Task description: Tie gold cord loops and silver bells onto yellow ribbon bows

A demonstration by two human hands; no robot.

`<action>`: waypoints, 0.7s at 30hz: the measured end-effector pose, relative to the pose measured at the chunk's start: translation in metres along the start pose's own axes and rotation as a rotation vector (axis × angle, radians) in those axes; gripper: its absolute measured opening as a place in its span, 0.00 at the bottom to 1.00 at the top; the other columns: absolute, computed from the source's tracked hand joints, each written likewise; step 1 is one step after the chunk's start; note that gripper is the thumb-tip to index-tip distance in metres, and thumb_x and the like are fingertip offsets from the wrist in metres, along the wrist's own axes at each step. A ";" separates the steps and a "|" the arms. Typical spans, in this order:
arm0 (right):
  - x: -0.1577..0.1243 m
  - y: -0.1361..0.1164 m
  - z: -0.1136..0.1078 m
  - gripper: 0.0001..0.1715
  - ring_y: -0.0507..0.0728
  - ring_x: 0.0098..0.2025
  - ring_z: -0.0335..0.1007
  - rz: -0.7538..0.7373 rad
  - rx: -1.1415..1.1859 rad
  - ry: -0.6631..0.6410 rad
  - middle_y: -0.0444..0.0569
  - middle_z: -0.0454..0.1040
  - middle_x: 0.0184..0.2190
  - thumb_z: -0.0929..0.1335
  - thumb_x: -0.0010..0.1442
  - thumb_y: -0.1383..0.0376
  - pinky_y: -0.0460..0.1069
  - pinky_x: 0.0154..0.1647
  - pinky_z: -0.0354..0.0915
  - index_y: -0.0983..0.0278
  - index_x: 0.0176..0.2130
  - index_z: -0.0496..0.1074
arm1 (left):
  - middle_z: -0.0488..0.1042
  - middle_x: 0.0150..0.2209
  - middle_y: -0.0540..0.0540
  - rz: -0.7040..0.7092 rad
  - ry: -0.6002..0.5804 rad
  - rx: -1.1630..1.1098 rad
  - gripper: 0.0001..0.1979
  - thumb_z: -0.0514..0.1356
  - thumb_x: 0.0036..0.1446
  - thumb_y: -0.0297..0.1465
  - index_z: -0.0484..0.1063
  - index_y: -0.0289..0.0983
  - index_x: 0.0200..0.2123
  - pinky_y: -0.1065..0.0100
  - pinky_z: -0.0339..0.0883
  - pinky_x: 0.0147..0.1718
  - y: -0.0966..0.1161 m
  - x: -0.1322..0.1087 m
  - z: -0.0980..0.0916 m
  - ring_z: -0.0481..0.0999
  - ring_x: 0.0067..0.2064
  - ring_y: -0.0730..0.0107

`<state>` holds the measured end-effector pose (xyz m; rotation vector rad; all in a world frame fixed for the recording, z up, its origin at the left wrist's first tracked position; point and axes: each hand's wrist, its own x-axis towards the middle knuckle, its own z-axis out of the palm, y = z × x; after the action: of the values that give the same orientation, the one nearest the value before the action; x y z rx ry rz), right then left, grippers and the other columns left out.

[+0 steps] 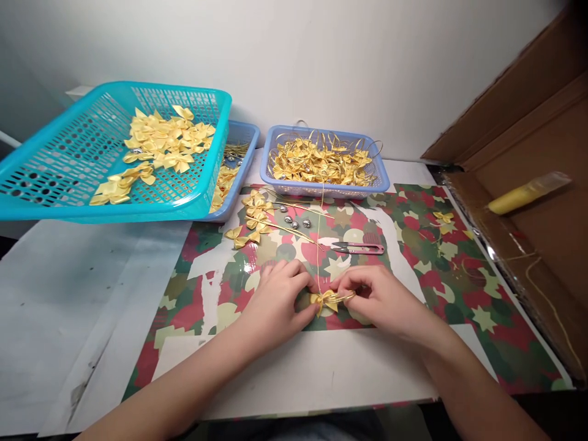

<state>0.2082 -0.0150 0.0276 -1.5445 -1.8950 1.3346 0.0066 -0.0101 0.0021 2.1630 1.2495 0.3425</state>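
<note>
A yellow ribbon bow (327, 300) lies near the front of the patterned sheet, between my two hands. My left hand (289, 293) pinches the bow's left side between thumb and fingers. On the other side, my right hand (367, 293) is closed on a looped gold cord (344, 296) that runs from the bow. A thin gold string (318, 251) stretches from the bow away toward the basket at the back. Beyond my hands lie small silver bells (294, 224), gold cord lengths (287, 230), loose yellow bows (255, 214) and pink-handled thread snips (361, 248).
A turquoise basket (202, 205) with yellow bows stands at the left, partly over a blue basket (250, 144). Another blue basket (383, 177) holds many corded bows. At the right is a cardboard box (528, 135) with a yellow tube (523, 195); a bow (443, 217) lies near it.
</note>
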 end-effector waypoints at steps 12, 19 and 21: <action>0.000 0.000 0.018 0.11 0.52 0.27 0.67 -0.156 -0.077 0.103 0.46 0.74 0.26 0.66 0.56 0.74 0.45 0.23 0.61 0.63 0.25 0.72 | 0.73 0.27 0.51 0.029 0.124 -0.287 0.04 0.59 0.54 0.26 0.67 0.38 0.28 0.70 0.59 0.26 0.002 0.000 0.003 0.68 0.28 0.71; 0.001 -0.005 0.018 0.10 0.54 0.33 0.72 -0.294 -0.002 0.190 0.47 0.75 0.30 0.65 0.58 0.73 0.47 0.30 0.67 0.63 0.27 0.70 | 0.65 0.21 0.55 -0.021 0.180 -0.510 0.04 0.62 0.55 0.31 0.70 0.37 0.32 0.76 0.58 0.20 0.005 -0.001 -0.001 0.64 0.23 0.78; 0.001 -0.006 0.018 0.10 0.54 0.33 0.72 -0.325 -0.006 0.217 0.47 0.75 0.30 0.65 0.58 0.73 0.47 0.31 0.68 0.63 0.27 0.70 | 0.66 0.20 0.55 -0.035 0.195 -0.541 0.05 0.63 0.55 0.31 0.71 0.36 0.31 0.76 0.59 0.19 0.006 -0.001 -0.002 0.65 0.23 0.78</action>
<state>0.1911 -0.0219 0.0234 -1.2573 -1.9116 0.9807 0.0093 -0.0119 0.0071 1.6712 1.1327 0.7933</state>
